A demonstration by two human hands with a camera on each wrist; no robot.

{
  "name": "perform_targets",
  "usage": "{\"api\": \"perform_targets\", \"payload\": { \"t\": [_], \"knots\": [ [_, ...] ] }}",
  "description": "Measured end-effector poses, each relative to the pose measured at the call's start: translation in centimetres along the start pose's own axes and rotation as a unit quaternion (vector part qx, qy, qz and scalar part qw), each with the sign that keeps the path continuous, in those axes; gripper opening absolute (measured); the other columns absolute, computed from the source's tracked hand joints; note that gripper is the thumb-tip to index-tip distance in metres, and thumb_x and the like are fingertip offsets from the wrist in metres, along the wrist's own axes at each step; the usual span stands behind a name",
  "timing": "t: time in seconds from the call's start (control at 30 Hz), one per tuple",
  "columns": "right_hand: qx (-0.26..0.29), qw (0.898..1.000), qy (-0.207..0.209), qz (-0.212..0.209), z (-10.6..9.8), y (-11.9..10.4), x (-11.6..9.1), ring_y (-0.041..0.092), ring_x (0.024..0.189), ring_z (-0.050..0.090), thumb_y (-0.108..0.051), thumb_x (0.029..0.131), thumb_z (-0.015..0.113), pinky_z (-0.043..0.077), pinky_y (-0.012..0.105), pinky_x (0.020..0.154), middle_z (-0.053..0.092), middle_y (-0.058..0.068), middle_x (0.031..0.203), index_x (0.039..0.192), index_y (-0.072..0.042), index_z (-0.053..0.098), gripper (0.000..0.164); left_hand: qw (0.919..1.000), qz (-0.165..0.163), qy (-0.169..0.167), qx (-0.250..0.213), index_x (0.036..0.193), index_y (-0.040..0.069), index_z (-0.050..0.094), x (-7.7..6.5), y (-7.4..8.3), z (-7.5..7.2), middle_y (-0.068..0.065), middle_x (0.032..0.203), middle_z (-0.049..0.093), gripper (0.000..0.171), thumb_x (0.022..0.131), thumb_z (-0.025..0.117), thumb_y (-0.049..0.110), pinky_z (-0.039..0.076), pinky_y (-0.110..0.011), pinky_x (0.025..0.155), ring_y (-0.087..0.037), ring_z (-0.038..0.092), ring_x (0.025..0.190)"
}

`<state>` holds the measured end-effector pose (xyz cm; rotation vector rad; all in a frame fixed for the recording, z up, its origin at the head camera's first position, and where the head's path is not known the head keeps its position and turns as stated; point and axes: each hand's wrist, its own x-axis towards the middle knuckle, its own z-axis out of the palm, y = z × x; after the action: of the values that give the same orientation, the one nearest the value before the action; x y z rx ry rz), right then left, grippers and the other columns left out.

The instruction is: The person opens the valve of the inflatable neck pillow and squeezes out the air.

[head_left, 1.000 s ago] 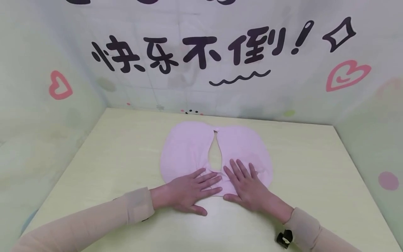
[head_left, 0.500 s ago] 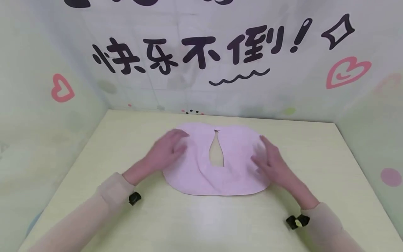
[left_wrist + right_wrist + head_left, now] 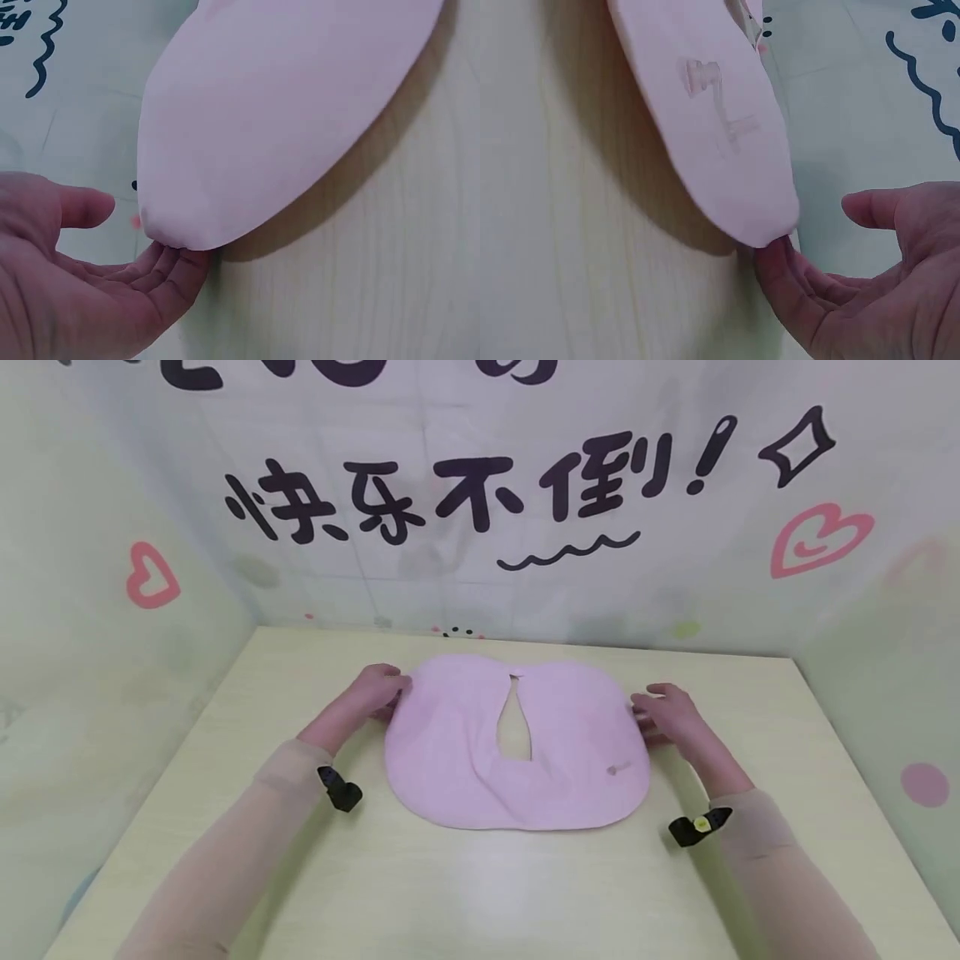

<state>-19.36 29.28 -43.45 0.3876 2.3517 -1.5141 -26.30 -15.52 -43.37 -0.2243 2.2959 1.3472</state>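
A flat pink inflatable neck pillow (image 3: pixel 577 718) lies on the table, with a narrow teardrop gap in its middle and creases left of it. In the right wrist view, a clear plastic valve (image 3: pixel 703 76) shows on its surface. My left hand (image 3: pixel 375 691) is at the pillow's left edge. Its fingertips touch under the rim, and the thumb stands apart, as the left wrist view shows. On the opposite side my right hand (image 3: pixel 667 710) has its fingertips beneath the right edge, thumb raised clear of it. Both edges are slightly lifted, casting shadows.
The pale wooden table (image 3: pixel 480 893) extends around the pillow. A white printed sheet (image 3: pixel 420 585) with dark lettering rises behind it, and side walls stand left and right. Small black devices (image 3: pixel 341 789) are strapped at both wrists.
Both hands have moved from pressing the pillow's near middle, outward over its sides, to its left and right edges. The near edge now lies uncovered.
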Motion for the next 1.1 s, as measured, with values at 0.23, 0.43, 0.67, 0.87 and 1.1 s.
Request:
{"api": "perform_targets", "payload": {
  "t": [0.23, 0.43, 0.67, 0.87, 1.1],
  "knots": [
    [0.018, 1.000, -0.019, 0.013, 0.3, 0.6, 0.7, 0.010, 0.073, 0.058, -0.022, 0.106, 0.054, 0.055, 0.027, 0.066, 0.061, 0.001, 0.083, 0.138, 0.016, 0.051, 0.050, 0.9926, -0.040, 0.008, -0.115, 0.109, -0.003, 0.058, 0.9, -0.9, 0.4, 0.003, 0.062, 0.047, 0.024, 0.107, 0.052, 0.020, 0.048, -0.025, 0.057, -0.010, 0.050, 0.057],
    [0.011, 1.000, -0.006, -0.003, 0.2, 1.1, 1.0, 0.009, 0.071, 0.058, -0.016, 0.105, 0.057, 0.054, 0.025, 0.063, 0.060, 0.001, 0.084, 0.133, 0.017, 0.056, 0.043, 0.9887, -0.029, 0.018, -0.146, 0.136, -0.011, 0.054, 1.2, -1.4, 0.6, 0.002, 0.070, 0.054, 0.040, 0.104, 0.057, 0.013, 0.051, -0.023, 0.060, -0.008, 0.055, 0.063],
    [0.001, 1.000, 0.023, -0.017, 0.0, 1.8, 1.5, 0.008, 0.071, 0.059, -0.017, 0.104, 0.059, 0.053, 0.024, 0.062, 0.063, 0.001, 0.086, 0.131, 0.016, 0.058, 0.042, 0.9852, -0.011, 0.046, -0.164, 0.131, -0.010, 0.058, 1.6, -1.7, 0.5, 0.000, 0.082, 0.061, 0.036, 0.102, 0.062, 0.011, 0.052, -0.023, 0.063, -0.008, 0.058, 0.070],
    [0.011, 0.999, 0.045, -0.025, -0.5, 2.3, 2.0, 0.007, 0.072, 0.060, -0.017, 0.104, 0.060, 0.053, 0.023, 0.064, 0.067, 0.002, 0.089, 0.130, 0.017, 0.059, 0.043, 0.9871, -0.009, 0.068, -0.144, 0.131, -0.010, 0.060, 2.8, -1.8, 1.1, -0.002, 0.091, 0.060, 0.035, 0.102, 0.062, 0.012, 0.049, -0.022, 0.060, -0.008, 0.056, 0.069],
    [0.031, 0.998, 0.057, -0.003, -1.7, 3.0, 2.4, 0.006, 0.076, 0.062, -0.020, 0.105, 0.059, 0.055, 0.023, 0.068, 0.067, 0.008, 0.102, 0.138, 0.015, 0.054, 0.049, 0.9901, 0.003, 0.070, -0.122, 0.131, -0.008, 0.061, 3.8, 0.0, 2.3, -0.009, 0.102, 0.062, 0.037, 0.102, 0.063, 0.015, 0.050, -0.023, 0.062, -0.012, 0.057, 0.076]
  ]
}}
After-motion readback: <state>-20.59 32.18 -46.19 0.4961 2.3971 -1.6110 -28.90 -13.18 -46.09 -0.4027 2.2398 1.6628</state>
